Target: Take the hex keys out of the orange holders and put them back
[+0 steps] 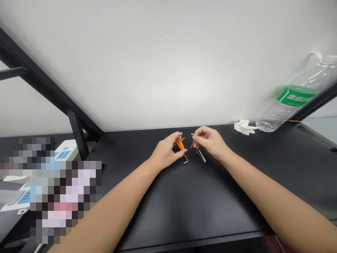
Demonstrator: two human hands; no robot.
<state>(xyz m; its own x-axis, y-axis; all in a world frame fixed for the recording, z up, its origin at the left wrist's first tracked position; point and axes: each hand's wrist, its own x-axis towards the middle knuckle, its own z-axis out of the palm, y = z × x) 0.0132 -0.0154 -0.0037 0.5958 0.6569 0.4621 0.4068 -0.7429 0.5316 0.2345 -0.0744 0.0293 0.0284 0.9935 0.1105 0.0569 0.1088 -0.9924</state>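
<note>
Between the thumb and fingers of my left hand (165, 151) is an orange hex key holder (180, 143), tilted, with metal keys sticking out of it. One bent hex key (185, 160) shows just below that hand; whether it sits in the holder or lies on the table I cannot tell. My right hand (207, 140) pinches a small L-shaped hex key (193, 142), close to the holder but apart from it. Several loose hex keys (201, 155) lie together on the black table (163, 211), under my right hand.
A large clear bottle with a green label (296, 96) leans at the right by the wall, beside a crumpled white tissue (244, 127). White power strips (65, 154) and a pixelated area are at the left. Black frame bars (52, 84) rise on both sides.
</note>
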